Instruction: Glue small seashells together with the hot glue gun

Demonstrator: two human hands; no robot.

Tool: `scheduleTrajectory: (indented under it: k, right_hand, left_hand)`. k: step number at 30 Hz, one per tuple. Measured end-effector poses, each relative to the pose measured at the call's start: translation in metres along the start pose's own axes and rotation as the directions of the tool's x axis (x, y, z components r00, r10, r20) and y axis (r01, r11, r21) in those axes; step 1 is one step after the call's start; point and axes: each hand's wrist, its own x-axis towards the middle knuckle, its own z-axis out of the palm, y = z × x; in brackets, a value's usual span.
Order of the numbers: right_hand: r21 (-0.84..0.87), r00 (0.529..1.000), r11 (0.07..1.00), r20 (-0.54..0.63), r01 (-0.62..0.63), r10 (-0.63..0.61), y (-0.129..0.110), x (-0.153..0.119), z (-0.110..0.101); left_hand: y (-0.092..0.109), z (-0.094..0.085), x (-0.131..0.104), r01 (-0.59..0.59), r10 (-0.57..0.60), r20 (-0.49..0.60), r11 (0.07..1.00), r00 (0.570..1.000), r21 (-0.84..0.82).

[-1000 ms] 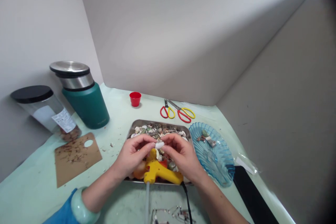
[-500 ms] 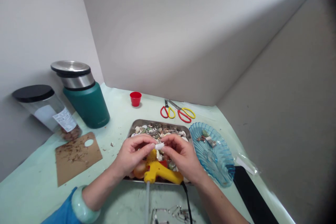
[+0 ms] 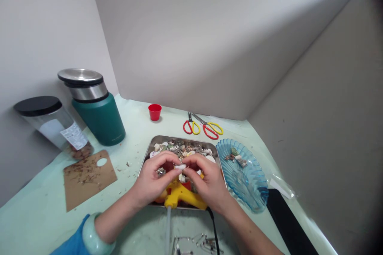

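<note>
pale-green tabletop (image 3: 136,123) | grey walls (image 3: 191,48) on three sides | left fingers (image 3: 171,177), right fingers (image 3: 193,177) pinching white piece (image 3: 180,167)

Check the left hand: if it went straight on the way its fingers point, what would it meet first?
Past the small white piece it pinches, the left hand would likely meet the right hand, which faces it closely; exact depth is hard to judge.

hands (image 3: 149,179): pinch white piece (image 3: 180,167) | glue gun (image 3: 188,196): over metal tray (image 3: 184,139)
</note>
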Motion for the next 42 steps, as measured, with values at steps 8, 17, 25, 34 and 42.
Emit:
scheduleTrajectory:
  k: [8,17,25,34,42]
  right_hand:
    - [-0.059,0.997,0.996,0.003,0.072,-0.071,0.0014,-0.0003,0.0031]
    - [-0.064,0.998,0.996,0.018,0.064,-0.063,0.0012,-0.0001,0.0024]
    - [-0.011,1.000,0.999,0.001,-0.031,0.031,-0.0022,0.0009,0.0005]
    - [-0.009,0.996,0.997,0.028,-0.080,0.080,-0.0003,0.0004,0.0007]
    - [0.041,0.990,0.989,0.025,-0.143,0.142,-0.0002,0.0014,-0.0003]
  left_hand:
    - [0.0006,-0.0013,0.0019,-0.062,0.063,-0.022,0.997,0.998,0.055]
    - [0.0002,-0.0027,0.0008,-0.093,0.094,-0.001,0.993,0.996,0.076]
    - [0.0009,-0.0032,0.0009,-0.077,0.079,-0.038,0.995,0.996,0.055]
    - [0.0041,-0.0008,0.0001,-0.041,0.042,-0.042,0.998,0.998,0.037]
    - [0.0010,0.0005,-0.0016,0.072,-0.071,-0.023,0.997,0.997,0.011]
